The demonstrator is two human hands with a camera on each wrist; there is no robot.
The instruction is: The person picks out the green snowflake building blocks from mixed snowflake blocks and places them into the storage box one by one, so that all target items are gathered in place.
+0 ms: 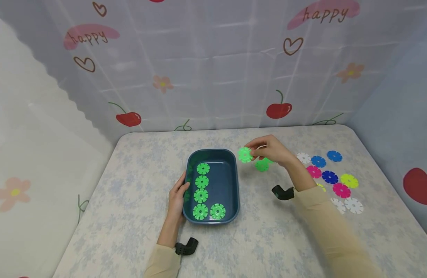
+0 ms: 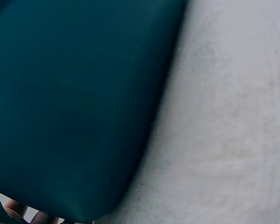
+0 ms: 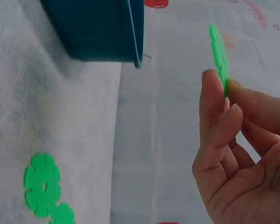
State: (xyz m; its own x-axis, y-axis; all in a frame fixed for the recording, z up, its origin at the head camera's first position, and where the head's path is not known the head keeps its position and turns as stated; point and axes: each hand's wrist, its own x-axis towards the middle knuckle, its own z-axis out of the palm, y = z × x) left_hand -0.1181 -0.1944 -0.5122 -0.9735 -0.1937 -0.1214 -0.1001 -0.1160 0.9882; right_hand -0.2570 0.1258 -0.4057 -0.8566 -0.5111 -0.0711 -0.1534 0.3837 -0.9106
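My right fingers [image 3: 211, 101] are pinching a green disc [image 1: 243, 156] off the bench [image 1: 130, 185], so the tray [image 1: 224, 181] lies just left of them, long axis pointing away from me. My left hand [image 1: 178, 193] grips its left rim.

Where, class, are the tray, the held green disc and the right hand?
Tray [image 1: 223, 181]: head view, bare floor.
Held green disc [image 1: 245, 155]: head view, near its centre.
Right hand [image 1: 273, 150]: head view, back of hand.
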